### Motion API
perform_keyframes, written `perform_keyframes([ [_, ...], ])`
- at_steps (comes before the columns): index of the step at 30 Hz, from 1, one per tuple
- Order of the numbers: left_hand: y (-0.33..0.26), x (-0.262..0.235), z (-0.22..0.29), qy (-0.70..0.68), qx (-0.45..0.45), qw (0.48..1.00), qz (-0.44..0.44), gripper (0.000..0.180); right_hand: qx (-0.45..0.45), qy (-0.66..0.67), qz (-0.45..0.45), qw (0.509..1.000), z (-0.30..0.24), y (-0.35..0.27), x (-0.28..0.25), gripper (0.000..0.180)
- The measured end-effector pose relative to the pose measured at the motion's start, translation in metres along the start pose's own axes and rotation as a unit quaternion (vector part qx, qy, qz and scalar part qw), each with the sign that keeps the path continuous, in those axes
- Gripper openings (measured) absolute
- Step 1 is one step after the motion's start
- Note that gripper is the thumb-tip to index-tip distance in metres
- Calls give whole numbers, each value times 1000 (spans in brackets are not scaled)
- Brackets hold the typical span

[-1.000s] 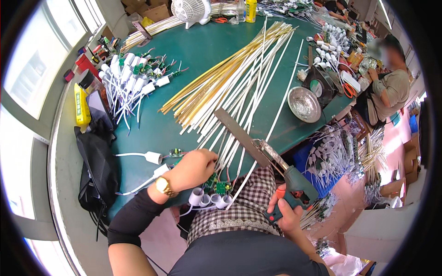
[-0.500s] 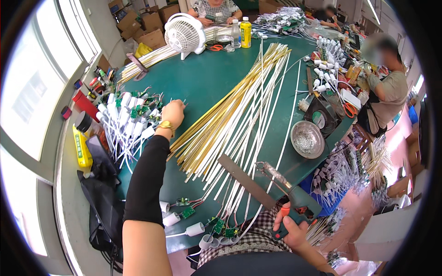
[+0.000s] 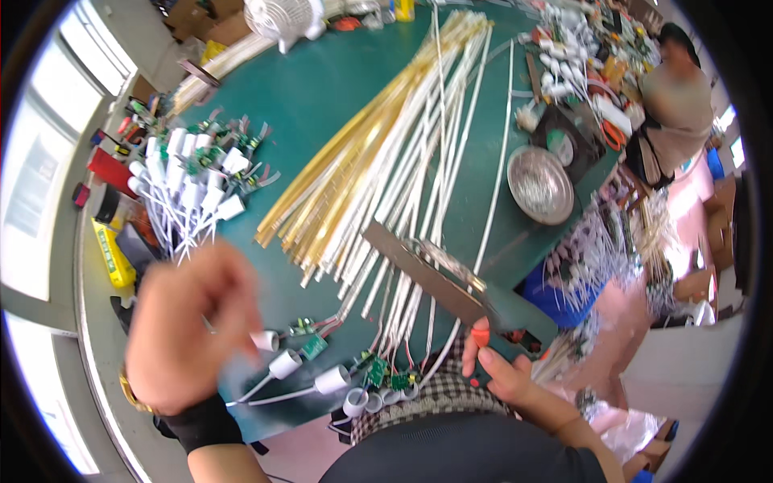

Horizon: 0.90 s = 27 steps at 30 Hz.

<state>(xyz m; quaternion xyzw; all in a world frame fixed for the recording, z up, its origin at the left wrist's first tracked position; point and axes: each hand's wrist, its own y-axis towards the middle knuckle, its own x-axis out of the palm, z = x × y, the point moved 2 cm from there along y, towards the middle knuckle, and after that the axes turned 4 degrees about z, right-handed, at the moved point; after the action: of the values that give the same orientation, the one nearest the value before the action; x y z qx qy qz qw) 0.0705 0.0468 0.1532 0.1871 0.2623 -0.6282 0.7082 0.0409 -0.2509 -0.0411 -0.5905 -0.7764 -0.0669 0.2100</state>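
Observation:
My left hand [image 3: 192,330] is raised above the table's left front edge, smeared by motion. Its fingers look bent, but whether anything is in them does not show. In my right hand [image 3: 509,377] is a soldering gun [image 3: 525,324] with a dark green body and orange trigger, its metal tip pointing up and left. A flat brown bar [image 3: 425,276] lies alongside the tip. Beyond it are long white and yellow strips [image 3: 378,153] in a loose bundle. At their near ends, thin wires run to small green circuit boards [image 3: 377,371] beside white cylindrical caps [image 3: 331,379].
A heap of white caps [image 3: 192,196] with boards and wires sits on the table's left. On the right are a metal bowl [image 3: 555,219] of shiny bits and orange-handled scissors [image 3: 616,134]. A white fan [image 3: 283,20] stands at the back; a person [image 3: 676,101] sits at right.
My left hand has come back from beside the heap of caps toward me. The view has tilted down. My right hand keeps hold of the soldering gun.

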Motion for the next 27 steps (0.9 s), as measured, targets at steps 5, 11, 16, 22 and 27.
perform_keyframes([
  [5, -15, 99, -52, -265, -217, 815, -468, 8, -20, -37, -43, 998, -2, 13, 3, 30],
  [11, 0, 143, -133, -167, -61, 979, -102, 9, 13, -74, -67, 995, -2, 12, 1, 36],
  [16, 0, 145, -128, 88, 60, 993, 51, 6, 34, -96, -54, 993, 3, 6, -4, 36],
  [22, 1, 146, -133, 83, 26, 994, 59, 5, 48, -114, -37, 992, 1, 7, 1, 14],
  [27, 1, 143, -133, 92, 25, 995, 30, 6, 7, -234, -152, 960, 16, 3, -19, 37],
])
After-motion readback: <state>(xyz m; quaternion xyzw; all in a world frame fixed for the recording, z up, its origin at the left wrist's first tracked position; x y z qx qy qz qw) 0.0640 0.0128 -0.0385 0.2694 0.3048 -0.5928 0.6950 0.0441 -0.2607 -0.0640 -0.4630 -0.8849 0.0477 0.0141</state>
